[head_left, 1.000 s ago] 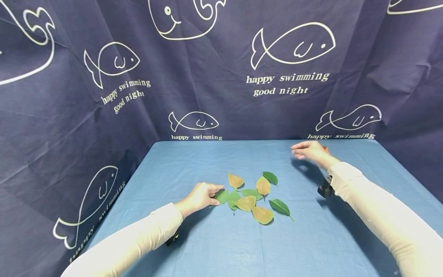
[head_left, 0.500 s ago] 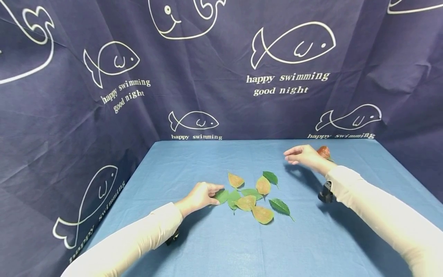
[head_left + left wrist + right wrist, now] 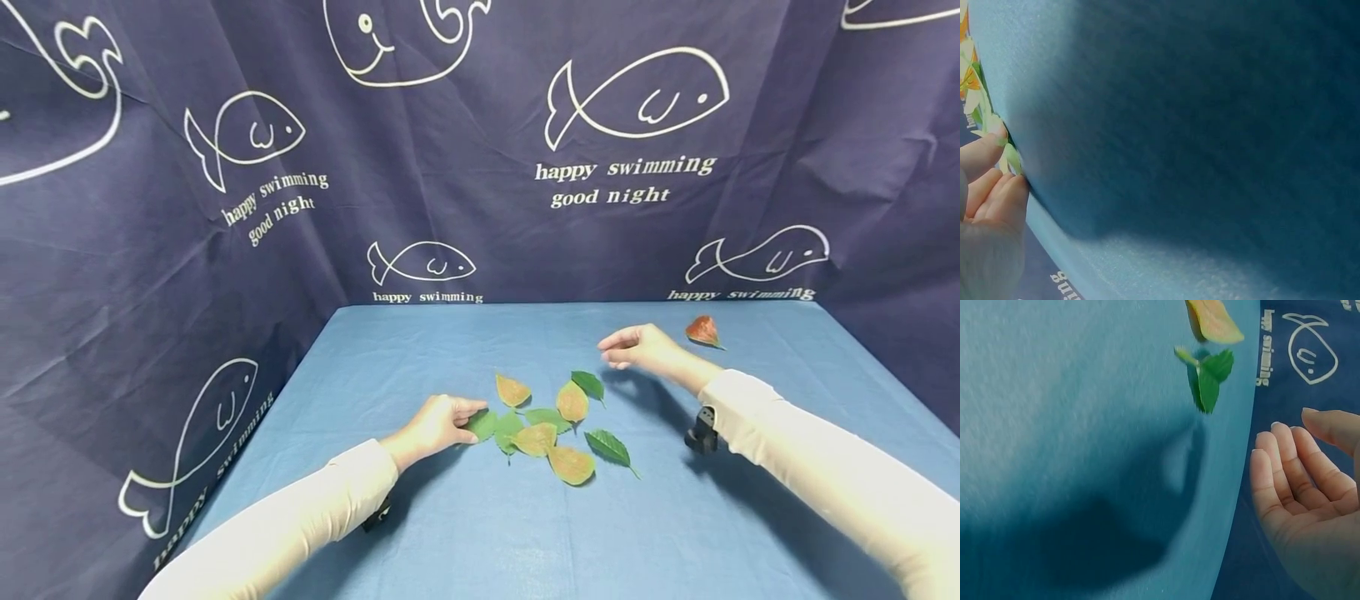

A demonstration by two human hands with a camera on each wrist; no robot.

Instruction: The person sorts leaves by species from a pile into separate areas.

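Note:
My left hand (image 3: 435, 425) touches a light green leaf (image 3: 482, 426) at the left end of a loose cluster; its thumb and fingertips lie at the leaf's two edges. Other green leaves (image 3: 507, 433) and yellowish-brown leaves (image 3: 572, 465) in the cluster partly overlap. Two darker green leaves (image 3: 608, 447) lie on its right side. My right hand (image 3: 648, 354) hovers over the cloth beyond the cluster's right side, nothing in its loosely bent fingers. In the right wrist view, the palm and fingers (image 3: 1263, 465) show bare. Behind this hand lies a reddish-brown leaf (image 3: 703, 331).
A blue cloth (image 3: 480, 533) covers the table. Dark blue curtains (image 3: 480, 167) with white fish drawings stand along the back and sides. A dark wrist camera (image 3: 702, 430) hangs beneath the right sleeve.
My right hand has moved left and nearer, away from the reddish-brown leaf, which now shows in full. My left hand stays at the same leaf.

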